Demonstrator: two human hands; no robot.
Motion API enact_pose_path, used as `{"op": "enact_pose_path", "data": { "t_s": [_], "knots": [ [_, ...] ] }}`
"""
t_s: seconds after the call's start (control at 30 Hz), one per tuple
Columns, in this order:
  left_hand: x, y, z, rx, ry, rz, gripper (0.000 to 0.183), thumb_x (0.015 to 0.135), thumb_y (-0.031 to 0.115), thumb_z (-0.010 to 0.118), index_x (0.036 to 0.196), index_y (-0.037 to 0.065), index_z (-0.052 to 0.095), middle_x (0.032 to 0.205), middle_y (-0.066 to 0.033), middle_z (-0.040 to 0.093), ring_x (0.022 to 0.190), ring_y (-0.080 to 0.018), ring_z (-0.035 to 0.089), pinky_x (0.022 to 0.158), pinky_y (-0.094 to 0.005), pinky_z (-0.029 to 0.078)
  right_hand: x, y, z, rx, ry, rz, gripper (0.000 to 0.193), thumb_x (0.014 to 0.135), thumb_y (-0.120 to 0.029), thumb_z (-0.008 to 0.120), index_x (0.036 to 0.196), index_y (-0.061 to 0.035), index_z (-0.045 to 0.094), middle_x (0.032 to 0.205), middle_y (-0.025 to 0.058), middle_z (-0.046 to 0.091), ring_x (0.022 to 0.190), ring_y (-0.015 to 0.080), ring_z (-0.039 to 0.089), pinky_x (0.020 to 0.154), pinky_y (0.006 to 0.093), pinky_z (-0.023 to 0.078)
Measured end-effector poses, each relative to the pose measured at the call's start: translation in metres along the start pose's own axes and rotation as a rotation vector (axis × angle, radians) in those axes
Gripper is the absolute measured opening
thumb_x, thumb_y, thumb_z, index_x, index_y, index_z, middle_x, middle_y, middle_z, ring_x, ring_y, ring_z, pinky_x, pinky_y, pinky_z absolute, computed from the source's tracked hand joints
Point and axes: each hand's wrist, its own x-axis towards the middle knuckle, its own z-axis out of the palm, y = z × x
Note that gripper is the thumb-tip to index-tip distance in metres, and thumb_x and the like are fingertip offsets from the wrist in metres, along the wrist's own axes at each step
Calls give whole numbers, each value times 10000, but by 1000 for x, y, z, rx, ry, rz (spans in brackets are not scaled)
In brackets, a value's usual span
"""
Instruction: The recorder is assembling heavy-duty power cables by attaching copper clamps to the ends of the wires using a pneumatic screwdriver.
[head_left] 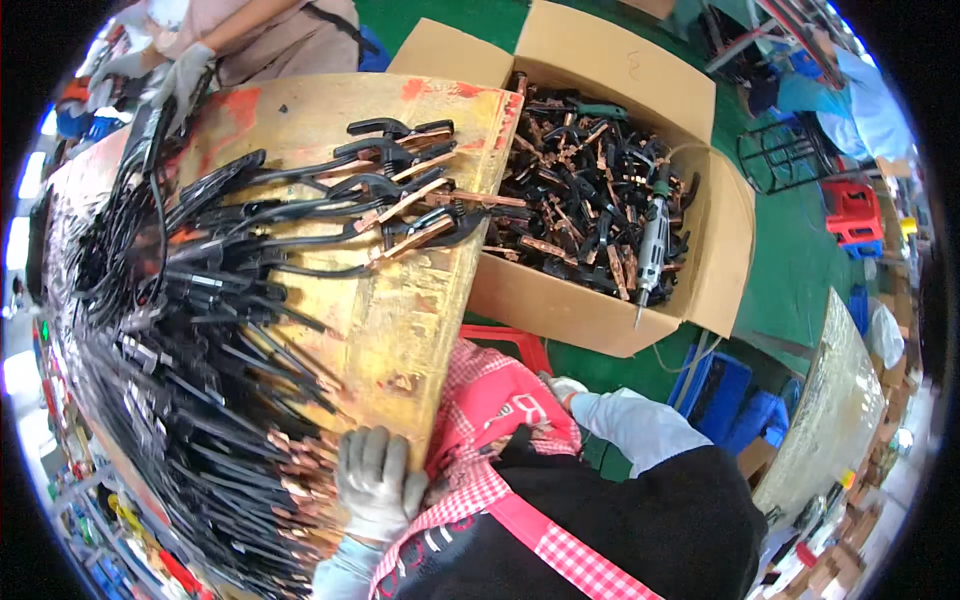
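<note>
A factory workshop; power tool, boxed clamps, green floor show it.

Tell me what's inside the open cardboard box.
Jumbled black-and-copper welding electrode holders lie inside the cardboard box. A grey electric screwdriver overlaps them; whether it touches is unclear. The pile hides the bottom.

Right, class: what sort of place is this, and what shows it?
Probably a factory assembly workshop: a cardboard box full of black-and-copper clamps, black cables heaped on the worktable, and what looks like a powered screwdriver over the box.
</note>
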Motion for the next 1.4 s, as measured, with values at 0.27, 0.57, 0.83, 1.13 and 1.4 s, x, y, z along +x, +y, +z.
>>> {"op": "enact_pose_path", "data": {
  "t_s": [0.27,0.57,0.83,1.13,1.4],
  "knots": [
    [-11,-7,-8,32,-8,39,512,780,411,656,1107,18,617,1132,-198,594,1075,-413,603,946,-548,483,41,13,-6,-478,109,-478,535,1005,-463,411,1289,-46,588,1243,276,632,1194,370,619,994,477,477],
    [-26,-12,-7,15,116,71,517,737,346,703,1132,28,607,1147,-183,578,1055,-404,612,926,-524,502,32,3,-5,-543,72,-419,422,981,-367,479,1234,-56,609,1158,259,663,1122,385,642,938,474,499],
    [11,9,-52,-533,-284,-287,420,850,396,683,1165,119,687,1083,-172,666,1020,-346,664,914,-447,537,-10,15,-21,-433,277,-370,326,960,-282,539,1186,-65,628,1084,244,690,1059,399,662,890,471,519],
    [102,-174,-54,751,289,-53,179,787,279,685,821,110,640,892,-43,636,956,-251,626,955,-395,473,-39,22,-63,712,612,-348,250,960,-297,562,896,-73,652,642,48,606,491,170,591,430,310,458],
    [102,-157,-56,576,272,-142,135,851,140,575,893,149,703,977,-73,699,1013,-259,659,916,-407,475,-145,-92,-162,-207,1202,-544,571,964,-527,490,1169,-40,708,1107,216,715,1050,311,671,946,401,470]
  ]
}}
